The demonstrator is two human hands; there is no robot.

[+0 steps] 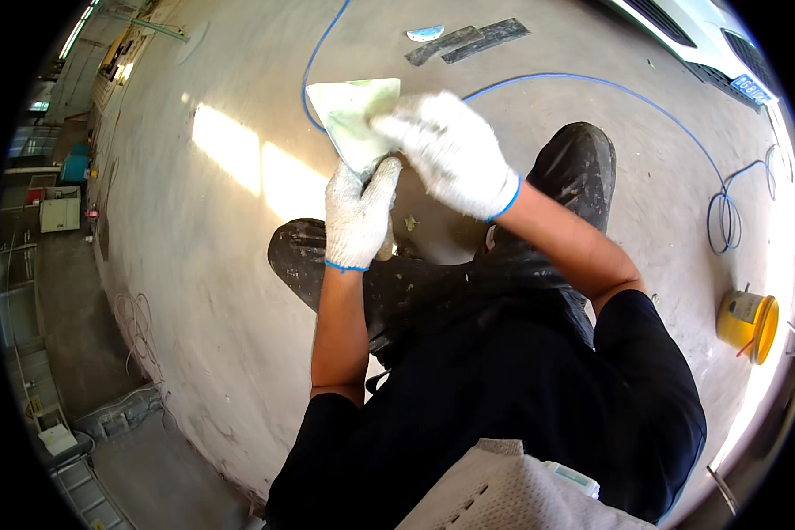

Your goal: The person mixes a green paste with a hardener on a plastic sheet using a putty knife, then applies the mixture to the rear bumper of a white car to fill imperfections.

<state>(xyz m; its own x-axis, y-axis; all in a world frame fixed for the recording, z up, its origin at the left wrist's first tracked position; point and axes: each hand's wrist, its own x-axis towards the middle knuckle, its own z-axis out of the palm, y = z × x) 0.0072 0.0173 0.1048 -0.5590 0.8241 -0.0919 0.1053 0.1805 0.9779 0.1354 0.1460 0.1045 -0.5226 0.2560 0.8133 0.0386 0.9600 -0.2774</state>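
A pale green flat piece (349,110), wide at the far end and narrowing toward me, is held up over the floor in front of my knees. My left hand (355,215), in a white knit glove with a blue cuff, grips its narrow near end, thumb on the right side. My right hand (455,157), gloved the same way, reaches over the piece's right part with its fingers bent and drawn together. Its fingertips are at the pale face; whether they pinch something small there is hidden.
Two dark flat strips (495,40) and a small blue-and-white item (426,34) lie ahead on the concrete floor (230,265). A blue hose (583,77) curves across to a coil at right. A yellow bucket (751,322) stands far right, below a white car's front (693,40).
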